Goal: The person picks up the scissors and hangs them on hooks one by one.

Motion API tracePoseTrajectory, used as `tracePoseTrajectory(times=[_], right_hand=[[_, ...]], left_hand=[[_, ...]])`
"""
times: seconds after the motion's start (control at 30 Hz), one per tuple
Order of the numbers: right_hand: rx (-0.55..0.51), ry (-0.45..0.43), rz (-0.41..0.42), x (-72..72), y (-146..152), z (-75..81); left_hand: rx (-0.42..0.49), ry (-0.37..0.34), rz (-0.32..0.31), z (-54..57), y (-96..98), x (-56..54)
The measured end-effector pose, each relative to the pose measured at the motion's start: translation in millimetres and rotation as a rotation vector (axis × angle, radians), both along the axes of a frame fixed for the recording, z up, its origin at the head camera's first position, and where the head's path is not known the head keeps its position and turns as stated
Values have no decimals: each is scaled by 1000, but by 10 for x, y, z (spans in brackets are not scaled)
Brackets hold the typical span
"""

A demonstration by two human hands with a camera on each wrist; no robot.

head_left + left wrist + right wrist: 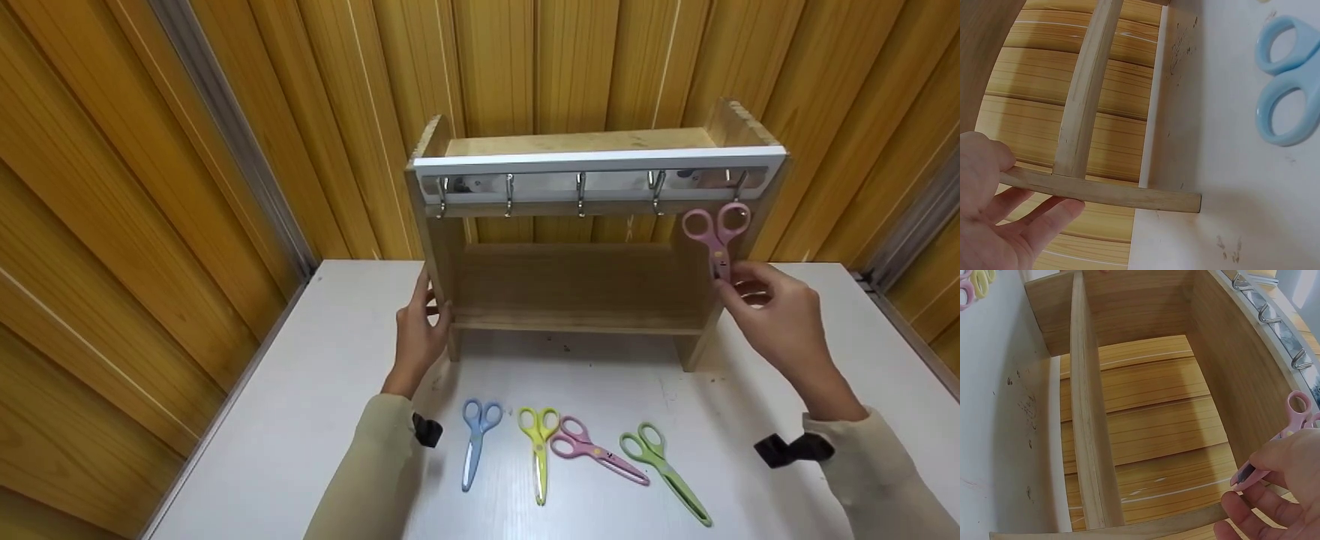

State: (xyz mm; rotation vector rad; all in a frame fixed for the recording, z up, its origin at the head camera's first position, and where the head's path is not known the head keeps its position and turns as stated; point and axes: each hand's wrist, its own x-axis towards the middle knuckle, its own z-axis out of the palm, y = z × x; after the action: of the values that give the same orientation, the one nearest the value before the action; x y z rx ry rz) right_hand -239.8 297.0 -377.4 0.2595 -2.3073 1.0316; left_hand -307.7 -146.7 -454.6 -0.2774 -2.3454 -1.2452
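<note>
My right hand [784, 319] pinches a pair of pink scissors [718, 244] by the blade end, handles upward. One handle loop overlaps the rightmost hook [739, 184] of a small wooden shelf [577, 292]; whether the hook passes through it I cannot tell. In the right wrist view, thumb and fingertips close on the pink scissors' [1297, 408] blades beside the side panel. My left hand [420, 334] grips the shelf's left side panel, thumb in front and fingers behind. The left wrist view shows the fingers around that panel's edge [1129, 196].
On the white table [337, 450] in front of the shelf lie blue scissors [478, 435], yellow scissors [540, 450], another pink pair of scissors [596, 451] and green scissors [664, 465]. Several metal hooks [580, 195] line the shelf's front rail. Wood-patterned walls [225, 225] enclose the table.
</note>
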Motion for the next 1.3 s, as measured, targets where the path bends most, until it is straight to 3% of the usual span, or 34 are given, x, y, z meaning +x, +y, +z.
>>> tracePoseTrajectory(times=[0.23,0.4,0.97,1.1,1.3], right_hand=[[60,-41,4,51,94,12],[111,-34,7,103,183,-14],[231,-89,23,310,110,-364],[272,-169,53,362,77,-477],[329,-363,120,461,20,-667]], left_hand=[[8,-15,-7,-8,17,4],[3,15,-18,-21,17,-12],[8,45,-21,-34,-41,-47],[21,54,-30,-31,-46,-42],[19,42,-24,-31,-42,-38]])
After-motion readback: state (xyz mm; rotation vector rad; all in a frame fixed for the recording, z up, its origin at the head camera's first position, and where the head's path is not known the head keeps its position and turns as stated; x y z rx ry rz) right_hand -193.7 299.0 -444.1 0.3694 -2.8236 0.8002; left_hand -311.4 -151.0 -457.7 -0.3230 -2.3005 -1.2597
